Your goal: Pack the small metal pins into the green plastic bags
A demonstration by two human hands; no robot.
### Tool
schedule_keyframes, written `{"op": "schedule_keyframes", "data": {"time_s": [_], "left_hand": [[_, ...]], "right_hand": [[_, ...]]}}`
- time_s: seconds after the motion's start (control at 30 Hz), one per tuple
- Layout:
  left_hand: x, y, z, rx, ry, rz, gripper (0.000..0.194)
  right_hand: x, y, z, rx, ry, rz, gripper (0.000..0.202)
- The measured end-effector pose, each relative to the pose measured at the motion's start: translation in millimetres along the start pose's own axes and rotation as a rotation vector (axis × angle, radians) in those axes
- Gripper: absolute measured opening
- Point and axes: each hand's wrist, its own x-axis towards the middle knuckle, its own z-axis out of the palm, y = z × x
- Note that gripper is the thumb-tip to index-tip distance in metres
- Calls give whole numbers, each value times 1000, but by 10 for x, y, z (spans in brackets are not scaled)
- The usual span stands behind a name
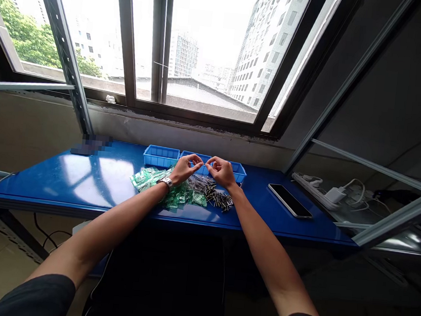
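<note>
My left hand (186,169), with a metal watch on its wrist, and my right hand (223,172) meet with pinched fingertips above the table. Whatever lies between the fingertips is too small to make out. Below and left of them spreads a pile of green-tinted clear plastic packets (149,178). Small dark-grey pieces (200,181) lie under the hands, their kind unclear. Beside these, below my right hand, is a heap of short dark screw-like pieces with light ends (221,200). Just behind the hands stand a left blue bin (161,161), a middle bin (196,155) and a right bin (239,172), partly covered.
The blue table (92,181) has a phone (290,201) on its right side. A power strip with a white charger (335,196) and cables lies farther right. Metal shelf posts (63,47) rise at both sides. A window runs behind the table.
</note>
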Motion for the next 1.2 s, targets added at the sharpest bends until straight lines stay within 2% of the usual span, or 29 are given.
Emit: {"op": "schedule_keyframes", "data": {"time_s": [0.2,0.37,0.5,0.63,0.73,0.9,1.0,1.1,1.2], "left_hand": [[-17,-13,16,26,-66,33,28],[-10,-7,6,16,-42,21,31],[2,-16,2,4,14,2,35],[5,-25,10,-11,20,-8,36],[-1,-11,6,-26,35,-23,34],[-14,23,-8,-51,54,-42,27],[-17,28,-6,-66,52,-44,26],[-17,21,-1,-75,49,-46,25],[-18,15,-2,-74,44,-49,25]], "right_hand": [[-12,-56,5,6,19,-8,27],[1,-33,-17,8,15,0,27],[10,9,-13,2,-63,5,27],[17,26,1,-21,-144,7,29],[34,45,-61,-60,-91,24,29],[55,172,-310,-180,144,107,31],[44,259,-440,-240,239,162,34],[32,274,-493,-250,225,195,39],[25,211,-489,-207,92,201,40]]}}
